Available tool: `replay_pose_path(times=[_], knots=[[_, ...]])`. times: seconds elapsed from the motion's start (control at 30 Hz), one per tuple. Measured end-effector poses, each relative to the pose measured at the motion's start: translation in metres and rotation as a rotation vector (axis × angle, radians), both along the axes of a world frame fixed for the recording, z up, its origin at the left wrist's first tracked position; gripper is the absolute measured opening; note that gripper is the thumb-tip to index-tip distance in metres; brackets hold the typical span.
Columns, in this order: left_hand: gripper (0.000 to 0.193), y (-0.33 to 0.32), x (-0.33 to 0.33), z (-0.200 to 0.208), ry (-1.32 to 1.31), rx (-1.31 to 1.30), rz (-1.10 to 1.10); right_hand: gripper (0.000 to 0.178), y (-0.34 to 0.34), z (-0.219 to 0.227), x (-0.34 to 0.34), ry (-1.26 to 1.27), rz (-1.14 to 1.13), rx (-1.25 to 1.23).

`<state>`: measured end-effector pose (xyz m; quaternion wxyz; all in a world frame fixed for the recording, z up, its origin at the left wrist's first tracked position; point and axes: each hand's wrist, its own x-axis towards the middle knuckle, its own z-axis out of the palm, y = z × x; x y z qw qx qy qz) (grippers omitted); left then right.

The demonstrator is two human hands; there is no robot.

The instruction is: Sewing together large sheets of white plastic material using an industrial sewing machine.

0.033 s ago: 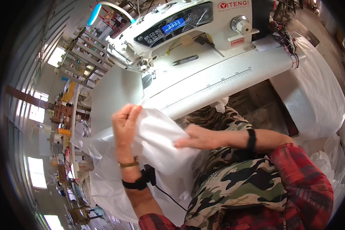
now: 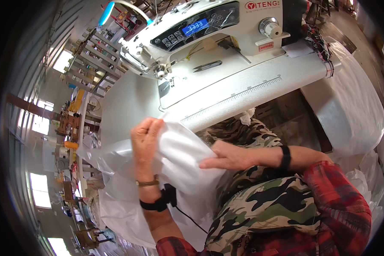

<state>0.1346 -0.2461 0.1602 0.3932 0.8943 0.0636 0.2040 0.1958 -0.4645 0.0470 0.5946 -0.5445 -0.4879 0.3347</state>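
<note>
A sheet of thin, glossy white plastic-like material (image 2: 181, 149) hangs in folds over my lap and spreads to the left. My left hand (image 2: 146, 135) pinches its upper edge near the front rim of the sewing table. Further right, my right hand (image 2: 227, 156) grips the sheet's other side, thumb lying on top and fingers tucked behind the material. Between the two hands the sheet is stretched in loose folds. Beyond them stands a white sewing machine (image 2: 256, 36), its needle area (image 2: 168, 83) away from the sheet.
Tweezers or small snips (image 2: 207, 65) lie on the machine bed, beside a printed ruler scale (image 2: 251, 89). More white sheeting (image 2: 354, 102) drapes over the right side. A black cable (image 2: 190, 218) runs from my left wrist strap. Shelves and a cluttered bench (image 2: 84, 141) stand at left.
Both hands have shifted slightly to the right with the sheet, keeping their grips. The machine sits almost the same in view.
</note>
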Motion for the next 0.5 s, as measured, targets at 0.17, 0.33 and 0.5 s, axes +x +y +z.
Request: replay_pose_path(times=[0.17,0.33,0.5], knots=[[0.03,-0.017,0.004,-0.043,0.006,-0.191,0.011,0.046,-0.015,-0.013,0.023,0.154,-0.007,-0.318],[0.03,-0.019,0.01,-0.038,-0.037,-0.145,-0.052,0.057,0.007,0.011,0.035,0.131,-0.233,-0.011],[0.028,-0.027,0.017,-0.038,-0.061,-0.154,-0.072,0.046,0.038,0.016,0.06,0.144,-0.192,0.031]])
